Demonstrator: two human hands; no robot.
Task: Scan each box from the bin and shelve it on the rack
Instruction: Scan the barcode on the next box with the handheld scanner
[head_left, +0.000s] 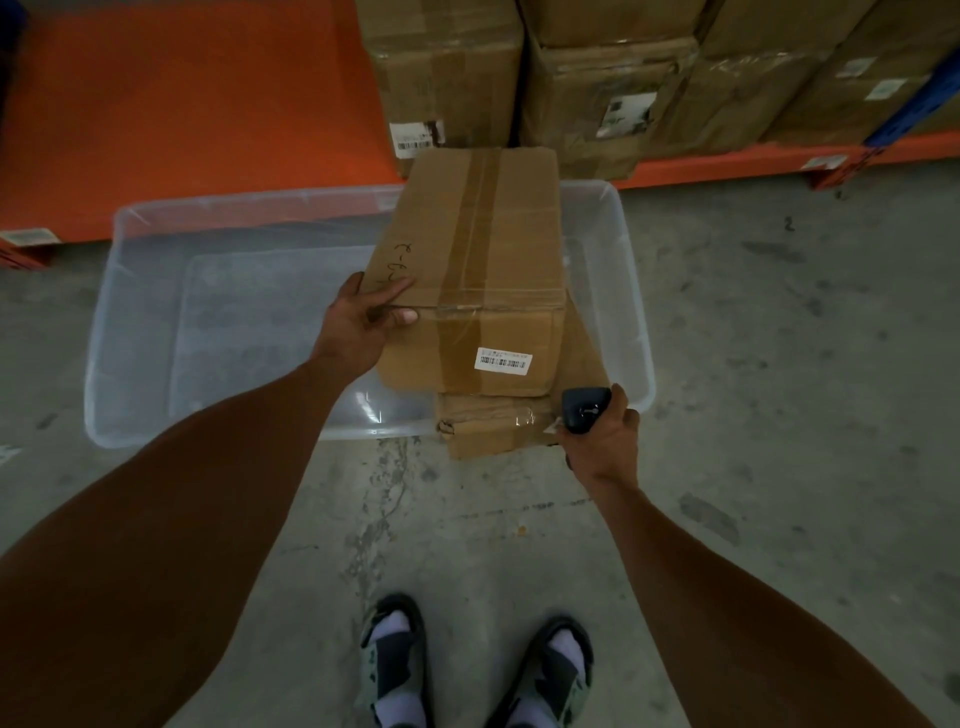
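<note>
— Holding what, at the left?

— My left hand grips the near left corner of the upper cardboard box, thumb on its front face, fingers on the taped top. That box lies over the right half of the clear plastic bin, its far end past the bin's far rim and its barcode label on the front face, towards me.

— And beneath it?

— A second cardboard box lies under the first, its near end jutting over the bin's near rim, close to the near right corner.

— The right?

— My right hand is clenched round a dark handheld scanner, just beside the lower box, at the bin's near right corner.

— Surroundings?

— The bin stands on a concrete floor against an orange rack, with stacked cartons at its right end. My sandalled feet are near the bottom edge.
</note>
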